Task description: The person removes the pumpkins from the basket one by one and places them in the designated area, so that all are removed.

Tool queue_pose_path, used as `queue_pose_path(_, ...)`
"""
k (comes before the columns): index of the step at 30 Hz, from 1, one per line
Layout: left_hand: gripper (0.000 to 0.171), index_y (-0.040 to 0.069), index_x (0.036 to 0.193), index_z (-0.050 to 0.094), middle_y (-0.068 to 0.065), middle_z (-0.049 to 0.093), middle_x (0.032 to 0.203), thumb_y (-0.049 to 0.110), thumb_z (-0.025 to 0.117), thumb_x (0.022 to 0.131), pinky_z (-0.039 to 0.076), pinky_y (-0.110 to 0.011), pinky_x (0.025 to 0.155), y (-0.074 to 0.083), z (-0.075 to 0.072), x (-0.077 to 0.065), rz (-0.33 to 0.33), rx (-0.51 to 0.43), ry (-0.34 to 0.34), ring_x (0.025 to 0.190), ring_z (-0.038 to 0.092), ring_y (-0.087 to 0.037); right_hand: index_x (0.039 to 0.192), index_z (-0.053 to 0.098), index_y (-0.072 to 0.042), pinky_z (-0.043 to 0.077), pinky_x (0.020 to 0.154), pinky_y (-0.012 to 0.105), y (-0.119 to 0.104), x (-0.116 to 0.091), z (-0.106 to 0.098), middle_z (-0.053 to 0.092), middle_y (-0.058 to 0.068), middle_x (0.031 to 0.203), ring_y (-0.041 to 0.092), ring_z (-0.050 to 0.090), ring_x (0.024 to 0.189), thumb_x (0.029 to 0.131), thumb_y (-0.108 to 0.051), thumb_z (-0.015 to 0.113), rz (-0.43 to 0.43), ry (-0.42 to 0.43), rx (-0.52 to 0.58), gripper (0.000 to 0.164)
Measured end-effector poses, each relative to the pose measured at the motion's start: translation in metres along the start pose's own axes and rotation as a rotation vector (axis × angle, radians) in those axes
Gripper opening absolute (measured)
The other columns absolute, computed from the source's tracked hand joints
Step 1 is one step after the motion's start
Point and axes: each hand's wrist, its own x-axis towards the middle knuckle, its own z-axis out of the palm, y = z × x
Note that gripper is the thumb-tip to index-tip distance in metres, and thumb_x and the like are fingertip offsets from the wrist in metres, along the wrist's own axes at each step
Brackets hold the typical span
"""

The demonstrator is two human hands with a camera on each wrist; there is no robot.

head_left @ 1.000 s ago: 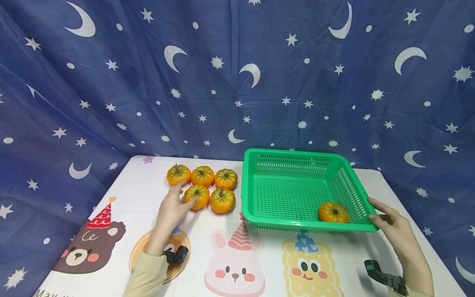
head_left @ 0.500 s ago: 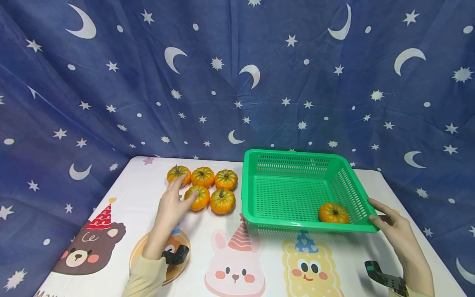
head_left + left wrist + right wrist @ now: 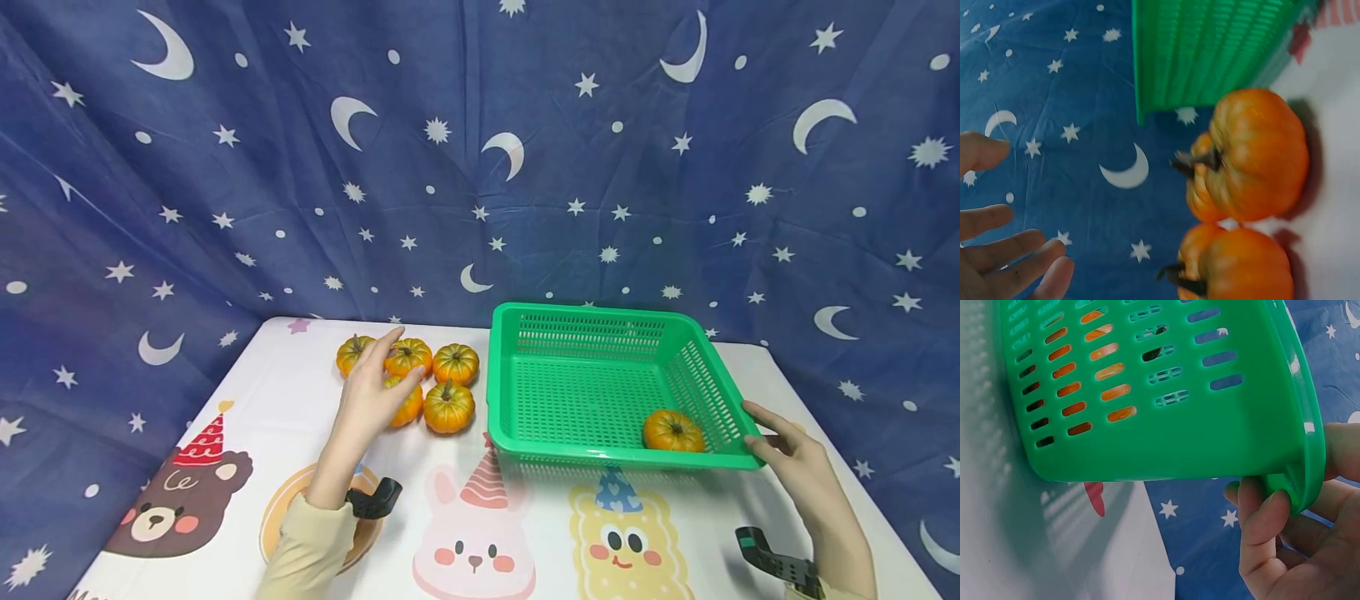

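My left hand (image 3: 372, 392) is above the small orange pumpkins on the table, its fingers spread and holding nothing. In the left wrist view its fingers (image 3: 1019, 256) are apart from a pumpkin (image 3: 1266, 153) with a dark stem. Three pumpkins stand in a back row, the middle one (image 3: 411, 357) partly behind my fingers. In front of them are two more; my hand partly covers the left one (image 3: 407, 407), while the right one (image 3: 449, 408) shows fully. My right hand (image 3: 802, 458) grips the rim of a green plastic basket (image 3: 501, 400) at its front right corner, fingers curled at the edge.
One pumpkin (image 3: 673, 431) lies inside the basket, near its front right corner. The white tablecloth (image 3: 555, 533) has printed cartoon animals. Behind the table hangs a dark blue curtain (image 3: 420, 208) with moons and stars.
My left hand has risen away from the front left pumpkin and shifted slightly right and back, with nothing in it. The right hand stays at the basket rim.
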Motion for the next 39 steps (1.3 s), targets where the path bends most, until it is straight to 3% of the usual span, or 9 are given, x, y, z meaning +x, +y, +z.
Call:
queue_pose_path(5, 0.063, 0.016, 0.144, 0.044, -0.012, 0.051, 0.141, 0.028, 0.068, 0.087, 0.041, -0.054, 0.103, 0.014, 0.008, 0.007, 0.023, -0.032, -0.024, 0.125, 0.052, -0.032, 0.147, 0.036, -0.003, 0.041, 0.064, 0.011, 0.0, 0.0, 0.001, 0.035, 0.02, 0.13, -0.012, 0.048, 0.079, 0.098, -0.026, 0.051, 0.002, 0.001, -0.002, 0.056)
queue_pose_path(16, 0.058, 0.022, 0.142, 0.046, -0.005, 0.054, 0.136, 0.031, 0.066, 0.088, 0.048, -0.046, 0.094, 0.048, 0.029, 0.021, 0.081, -0.06, -0.073, 0.121, 0.054, -0.025, 0.146, 0.038, -0.003, 0.042, 0.064, 0.011, 0.0, -0.001, 0.0, 0.036, 0.021, 0.13, -0.013, 0.047, 0.079, 0.098, -0.024, 0.051, -0.01, 0.013, -0.009, 0.054)
queue_pose_path(25, 0.058, 0.022, 0.142, 0.046, -0.005, 0.053, 0.138, 0.03, 0.066, 0.089, 0.053, -0.041, 0.087, 0.075, 0.048, 0.03, 0.174, -0.101, -0.102, 0.108, 0.061, -0.026, 0.146, 0.04, -0.008, 0.041, 0.064, 0.01, 0.01, 0.004, 0.002, 0.037, 0.02, 0.129, -0.012, 0.05, 0.079, 0.098, -0.026, 0.053, -0.018, 0.024, 0.031, 0.053)
queue_pose_path(29, 0.059, 0.022, 0.143, 0.045, -0.004, 0.053, 0.138, 0.029, 0.067, 0.089, 0.053, -0.04, 0.089, 0.087, 0.058, 0.032, 0.194, -0.131, -0.122, 0.116, 0.057, -0.023, 0.146, 0.039, -0.005, 0.042, 0.064, 0.01, 0.006, 0.002, 0.001, 0.037, 0.019, 0.13, -0.013, 0.048, 0.08, 0.098, -0.028, 0.052, -0.033, 0.017, 0.004, 0.054)
queue_pose_path(36, 0.06, 0.023, 0.143, 0.045, -0.002, 0.053, 0.138, 0.031, 0.066, 0.088, 0.051, -0.037, 0.082, 0.107, 0.075, 0.035, 0.224, -0.12, -0.167, 0.106, 0.059, -0.021, 0.146, 0.038, -0.002, 0.04, 0.064, 0.01, -0.001, -0.001, -0.001, 0.037, 0.021, 0.13, -0.014, 0.048, 0.079, 0.098, -0.024, 0.052, -0.027, 0.009, -0.006, 0.054)
queue_pose_path(39, 0.06, 0.024, 0.144, 0.043, -0.001, 0.05, 0.142, 0.033, 0.066, 0.089, 0.051, -0.039, 0.086, 0.115, 0.082, 0.036, 0.231, -0.122, -0.203, 0.111, 0.058, -0.021, 0.145, 0.038, 0.0, 0.04, 0.064, 0.01, -0.001, -0.001, -0.001, 0.037, 0.021, 0.13, -0.014, 0.047, 0.078, 0.098, -0.023, 0.052, -0.022, 0.01, -0.005, 0.054)
